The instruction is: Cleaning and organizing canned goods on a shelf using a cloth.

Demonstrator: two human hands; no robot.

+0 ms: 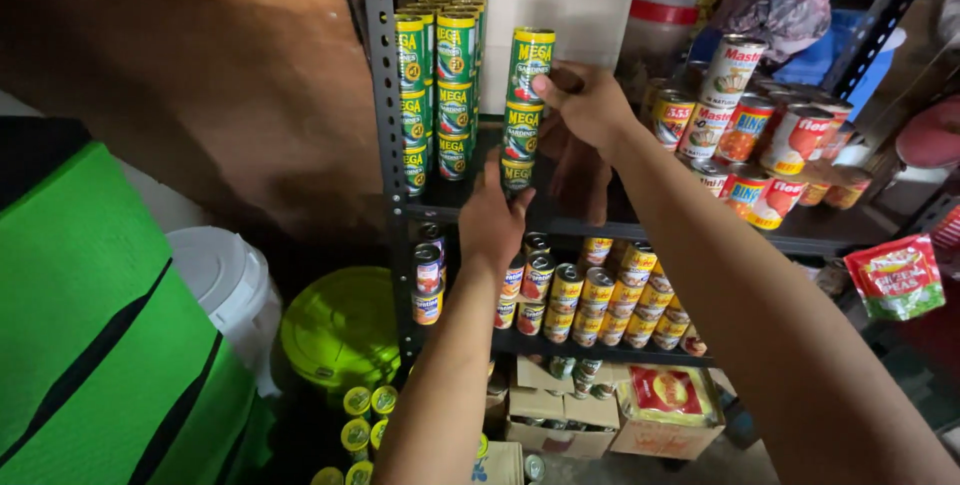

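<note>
Right hand (pixel 585 100) grips the top of a three-can stack (pixel 523 110) of green-and-yellow cans at upper centre of the frame; left hand (pixel 492 220) closes round the bottom can from below. The stack stands upright, just right of matching shelved cans (pixel 440 85) on the metal rack (pixel 380 95).

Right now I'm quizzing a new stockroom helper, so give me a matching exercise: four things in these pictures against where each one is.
Things:
1. column of green cans
2. leaning red-and-white cans
3. white bucket
4. cardboard boxes

Places:
A. on the floor under the shelves
B. right side of the upper shelf
C. between both hands
D. left of the rack, beside a green lid

Pairs: 1-C, 2-B, 3-D, 4-A
</note>
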